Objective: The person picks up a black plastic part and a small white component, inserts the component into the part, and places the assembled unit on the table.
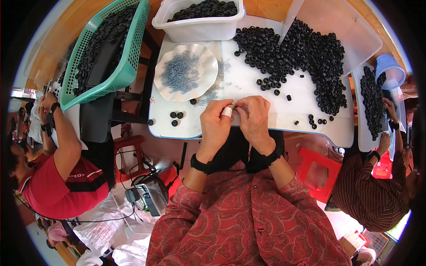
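My left hand and my right hand meet over the front edge of the white table, fingertips pinched together. What lies between them is too small and covered to make out. A white band wraps one finger of my left hand. Beyond that hand, a scalloped white plate bears many tiny blue-grey pieces, with more scattered beside it. Several black ring-like parts lie left of my hands. A large spread of the same black rings covers the table's far right.
A white tub of black rings stands at the back, a green basket at the left. A clear bin lies tipped at the far right. Co-workers sit on both sides, a red sleeve left, a striped shirt right. Red stools stand below.
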A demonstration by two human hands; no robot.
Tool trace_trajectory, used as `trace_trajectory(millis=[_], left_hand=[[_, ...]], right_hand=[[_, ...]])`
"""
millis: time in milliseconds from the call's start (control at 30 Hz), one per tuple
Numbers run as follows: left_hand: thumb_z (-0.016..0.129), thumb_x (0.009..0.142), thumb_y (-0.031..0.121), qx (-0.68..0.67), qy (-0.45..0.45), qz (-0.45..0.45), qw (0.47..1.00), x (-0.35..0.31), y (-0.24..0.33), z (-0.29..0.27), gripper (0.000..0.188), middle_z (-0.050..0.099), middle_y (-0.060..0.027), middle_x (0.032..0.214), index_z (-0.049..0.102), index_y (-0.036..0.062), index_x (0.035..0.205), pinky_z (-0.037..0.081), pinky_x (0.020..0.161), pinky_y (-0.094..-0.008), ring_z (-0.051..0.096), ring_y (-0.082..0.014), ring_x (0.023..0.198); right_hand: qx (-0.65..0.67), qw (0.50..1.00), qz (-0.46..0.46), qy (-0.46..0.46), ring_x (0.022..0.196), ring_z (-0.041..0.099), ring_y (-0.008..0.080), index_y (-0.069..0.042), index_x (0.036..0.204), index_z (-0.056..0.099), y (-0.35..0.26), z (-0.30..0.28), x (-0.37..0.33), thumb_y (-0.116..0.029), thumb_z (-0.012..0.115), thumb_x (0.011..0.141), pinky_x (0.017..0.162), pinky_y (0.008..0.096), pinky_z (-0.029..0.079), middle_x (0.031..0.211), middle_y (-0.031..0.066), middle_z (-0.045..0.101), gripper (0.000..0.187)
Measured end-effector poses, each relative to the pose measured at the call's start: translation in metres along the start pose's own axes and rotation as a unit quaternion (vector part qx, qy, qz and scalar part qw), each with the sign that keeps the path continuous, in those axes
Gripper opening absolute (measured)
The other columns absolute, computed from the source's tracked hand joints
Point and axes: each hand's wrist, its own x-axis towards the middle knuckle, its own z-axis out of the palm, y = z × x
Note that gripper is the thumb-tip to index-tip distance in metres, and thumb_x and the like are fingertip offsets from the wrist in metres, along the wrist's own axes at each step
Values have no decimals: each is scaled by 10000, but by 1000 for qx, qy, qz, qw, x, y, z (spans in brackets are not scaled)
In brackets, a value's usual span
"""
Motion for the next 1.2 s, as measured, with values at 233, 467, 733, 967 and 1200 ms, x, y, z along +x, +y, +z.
trace_trajectory(millis=[233, 467, 733, 967, 1200], left_hand=[[590, 976, 23, -298, -30, -207, 931, 3, 5, -20, 216, 677, -64, 970, 690, -15, 1163, 566, 706, -250, 649, -106, 796], [601, 990, 75, -389, -40, -231, 891, -1, 1, -28, 257, 677, -87, 1017, 655, -40, 1214, 546, 744, -266, 633, -116, 832], [581, 991, 46, -480, -30, -206, 852, 0, -10, -36, 239, 662, -86, 1016, 651, -42, 1202, 548, 764, -270, 635, -118, 830], [577, 986, 30, -524, -28, -205, 827, -7, -3, -43, 258, 656, -120, 1059, 626, -50, 1226, 546, 774, -273, 632, -135, 849], [591, 981, 34, -534, -32, -213, 818, -16, 5, -38, 260, 657, -111, 1052, 629, -49, 1224, 550, 776, -266, 635, -138, 853]], right_hand=[[-14, 1000, -2, -13, 926, 565, 272, -64, 1018, 612, -3, -4, 0, 38, 694, 766, 887, 413, 380, 917, 50, 606, 284], [-60, 997, -7, -44, 991, 538, 269, -66, 1045, 669, -8, -9, 2, -2, 679, 793, 883, 409, 375, 1019, 63, 600, 260], [-75, 995, -19, -61, 995, 543, 250, -77, 1004, 664, -7, -11, 4, -11, 681, 821, 868, 383, 357, 1032, 53, 613, 196], [39, 999, 29, -22, 871, 620, 263, -40, 1022, 633, -25, -15, -4, 46, 647, 866, 768, 369, 476, 963, 87, 632, 178], [346, 895, 271, -77, 854, 700, 126, 14, 1086, 630, -36, -25, -11, 11, 619, 957, 724, 235, 541, 984, 67, 676, 129]])
